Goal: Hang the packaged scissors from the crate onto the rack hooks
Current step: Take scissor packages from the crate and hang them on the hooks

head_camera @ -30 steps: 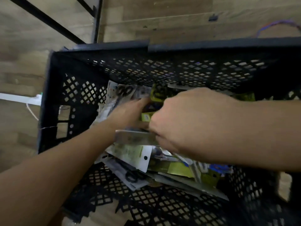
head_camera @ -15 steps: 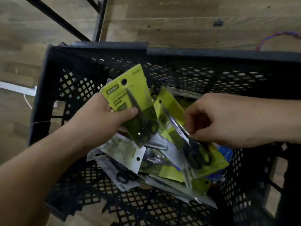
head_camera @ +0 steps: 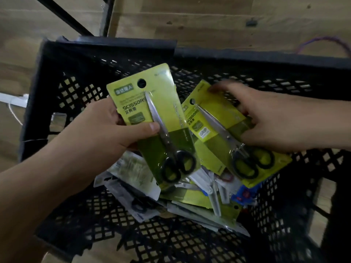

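At the far left I see a white strip with a thin cord lying on the wooden floor, just outside the black crate. Two black metal bars cross the upper left corner.

My left hand holds one green scissors pack above the crate. The thumb is pressed across the front of the card and the other fingers are hidden behind it, so it is a pinch grip. The pack stands nearly upright, hang hole at the top, black handles at the bottom.

Below and between the hands, a heap of loose packs lies on the crate floor.

Just beside the first pack, tilted with its top leaning left, is a second green pack. My right hand grips it along its right edge, fingers curled over the upper corner and thumb lower, near the blades; the fingertips are blurred.

A purple cord loops on the floor behind the crate, at the right.
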The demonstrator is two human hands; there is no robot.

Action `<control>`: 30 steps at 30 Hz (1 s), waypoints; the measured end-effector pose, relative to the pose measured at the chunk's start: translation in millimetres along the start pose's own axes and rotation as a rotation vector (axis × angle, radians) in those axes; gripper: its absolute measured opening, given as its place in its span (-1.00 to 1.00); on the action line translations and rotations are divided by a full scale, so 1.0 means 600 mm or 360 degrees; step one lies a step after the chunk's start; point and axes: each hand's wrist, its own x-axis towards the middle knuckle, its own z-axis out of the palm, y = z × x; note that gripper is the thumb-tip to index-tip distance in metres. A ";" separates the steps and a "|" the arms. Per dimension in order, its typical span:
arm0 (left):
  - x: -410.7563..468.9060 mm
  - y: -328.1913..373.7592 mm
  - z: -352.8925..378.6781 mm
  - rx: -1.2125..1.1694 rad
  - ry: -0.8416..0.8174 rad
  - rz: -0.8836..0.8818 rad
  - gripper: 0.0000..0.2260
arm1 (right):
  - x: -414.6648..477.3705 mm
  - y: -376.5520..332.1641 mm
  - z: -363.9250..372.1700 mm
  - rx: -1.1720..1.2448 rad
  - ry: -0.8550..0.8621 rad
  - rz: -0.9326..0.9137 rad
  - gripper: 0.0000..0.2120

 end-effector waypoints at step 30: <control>-0.447 0.364 -0.341 -0.0776 -0.0155 0.0009 -0.84 | -0.619 -0.583 -0.191 0.1569 0.1560 0.1045 -0.85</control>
